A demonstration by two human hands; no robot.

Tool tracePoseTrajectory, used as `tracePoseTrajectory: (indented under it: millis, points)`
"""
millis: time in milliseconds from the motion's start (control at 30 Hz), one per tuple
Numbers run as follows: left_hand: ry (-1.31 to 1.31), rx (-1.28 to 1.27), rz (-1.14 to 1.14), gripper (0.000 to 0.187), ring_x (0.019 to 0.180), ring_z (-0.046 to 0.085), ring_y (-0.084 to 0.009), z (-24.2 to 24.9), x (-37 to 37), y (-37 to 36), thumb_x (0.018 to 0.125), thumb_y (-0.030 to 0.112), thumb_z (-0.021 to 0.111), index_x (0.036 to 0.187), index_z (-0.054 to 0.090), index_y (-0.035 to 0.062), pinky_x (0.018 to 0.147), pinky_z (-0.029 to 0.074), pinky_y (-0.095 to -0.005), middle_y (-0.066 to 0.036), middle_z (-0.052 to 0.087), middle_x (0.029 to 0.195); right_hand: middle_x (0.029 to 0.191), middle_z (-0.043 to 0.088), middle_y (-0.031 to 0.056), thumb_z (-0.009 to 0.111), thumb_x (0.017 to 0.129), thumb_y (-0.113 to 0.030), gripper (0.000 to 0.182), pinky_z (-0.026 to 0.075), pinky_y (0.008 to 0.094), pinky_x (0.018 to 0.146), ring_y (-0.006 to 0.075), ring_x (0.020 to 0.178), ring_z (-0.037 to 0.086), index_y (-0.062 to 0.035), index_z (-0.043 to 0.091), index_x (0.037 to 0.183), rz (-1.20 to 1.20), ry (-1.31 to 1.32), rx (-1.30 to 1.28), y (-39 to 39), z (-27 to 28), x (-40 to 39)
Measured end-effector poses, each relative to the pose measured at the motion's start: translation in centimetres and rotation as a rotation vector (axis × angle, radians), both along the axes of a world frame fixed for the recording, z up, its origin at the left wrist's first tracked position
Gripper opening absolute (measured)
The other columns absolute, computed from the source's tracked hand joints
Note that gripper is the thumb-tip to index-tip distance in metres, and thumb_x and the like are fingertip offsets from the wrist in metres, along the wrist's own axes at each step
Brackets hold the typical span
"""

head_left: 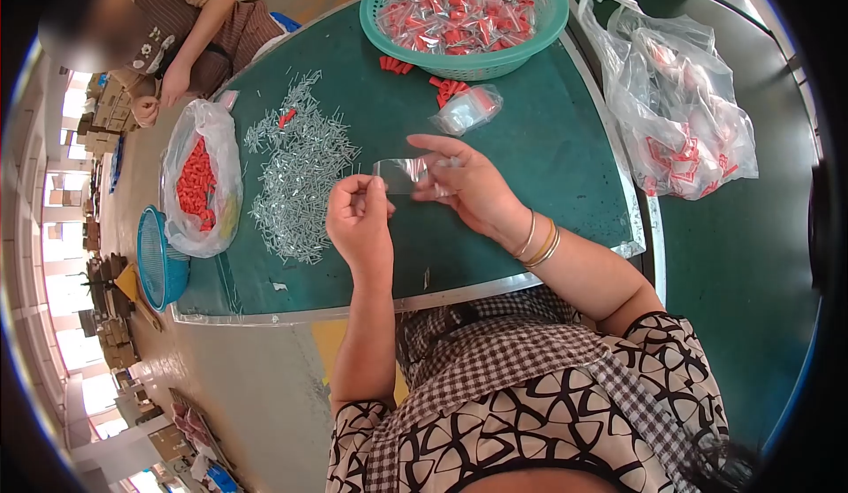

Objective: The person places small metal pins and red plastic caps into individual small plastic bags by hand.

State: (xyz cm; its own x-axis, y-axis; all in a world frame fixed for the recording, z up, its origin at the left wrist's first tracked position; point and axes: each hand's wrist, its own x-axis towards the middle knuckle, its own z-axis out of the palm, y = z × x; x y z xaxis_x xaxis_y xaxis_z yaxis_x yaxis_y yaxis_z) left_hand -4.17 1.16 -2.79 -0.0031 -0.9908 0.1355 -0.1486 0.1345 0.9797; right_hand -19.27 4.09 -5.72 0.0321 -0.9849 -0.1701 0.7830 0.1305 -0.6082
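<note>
Between my hands is a small clear plastic bag [395, 177], held above the green table. My left hand [362, 223] pinches its left end between thumb and curled fingers. At the other end, my right hand [477, 188] has its thumb and fingers closed on the bag, with the index finger raised; these fingertips are slightly blurred. Left of my hands lies a wide heap of small shiny metal pins [305, 184], with a red piece [286, 118] on top. Beyond my right hand rests a stack of clear bags [468, 110] beside loose red pieces [449, 89].
A green basket [371, 29] of bagged red pieces stands at the far edge. To the left, a plastic bag [228, 153] holds red pieces near a blue basket [152, 268]. A white carrier bag [707, 113] lies right. Another person [190, 42] sits far left.
</note>
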Motion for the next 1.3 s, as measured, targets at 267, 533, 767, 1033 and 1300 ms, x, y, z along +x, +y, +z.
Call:
tracePoseTrajectory:
  millis: [267, 533, 767, 1033, 1300]
  points:
    - [-0.574, -0.735, 0.06, 0.01, 0.067, 0.059, -0.0173, 0.0, 0.7, -0.6, 0.081, -0.004, 0.068, 0.088, 0.063, 0.0021, 0.059, 0.047, -0.0273, -0.007, 0.063, 0.082, 0.078, 0.059, -0.0029, 0.066, 0.093, -0.023, 0.026, 0.036, 0.0184, 0.051, 0.0022, 0.06, 0.046, -0.0011, 0.067, 0.108, 0.005, 0.524, 0.066, 0.9, 2.4, 0.6]
    - [-0.574, -0.738, -0.152, 0.019, 0.08, 0.063, -0.0247, -1.3, 0.1, 0.7, 0.076, -0.002, 0.071, 0.093, 0.065, 0.0055, 0.067, 0.05, -0.0337, -0.007, 0.064, 0.095, 0.078, 0.064, -0.0014, 0.066, 0.092, -0.022, 0.023, 0.035, 0.0185, 0.044, 0.0027, 0.051, 0.042, -0.0006, 0.069, 0.102, 0.03, 0.389, 0.157, 0.5, 1.2, 0.7]
    - [-0.247, -0.021, -0.307, 0.019, 0.08, 0.06, -0.0134, 0.8, 1.5, -0.5, 0.086, 0.006, 0.069, 0.103, 0.064, -0.0009, 0.07, 0.049, -0.0258, -0.005, 0.065, 0.095, 0.079, 0.068, 0.0024, 0.069, 0.088, -0.015, 0.019, 0.041, 0.0204, 0.046, 0.004, 0.053, 0.05, -0.0006, 0.069, 0.101, -0.021, 0.782, -0.108, 1.0, 2.6, 0.7]
    - [0.142, 0.216, -0.248, 0.009, 0.07, 0.057, -0.0076, 0.2, 2.3, -0.2, 0.088, 0.004, 0.068, 0.095, 0.067, -0.002, 0.064, 0.046, -0.0204, -0.002, 0.065, 0.081, 0.074, 0.065, -0.0006, 0.071, 0.088, -0.014, 0.017, 0.039, 0.018, 0.047, 0.0025, 0.055, 0.049, -0.0004, 0.07, 0.099, 0.099, 0.69, 0.018, 0.7, 2.1, 0.5]
    - [0.027, 0.196, -0.261, 0.009, 0.068, 0.057, -0.0086, -0.6, 2.4, 0.1, 0.089, 0.003, 0.065, 0.096, 0.067, -0.0016, 0.064, 0.046, -0.0211, -0.003, 0.065, 0.083, 0.062, 0.06, 0.0026, 0.072, 0.087, -0.022, 0.024, 0.041, 0.0242, 0.045, 0.007, 0.049, 0.052, 0.0006, 0.065, 0.083, 0.036, 0.873, -0.001, 0.8, 2.2, 0.7]
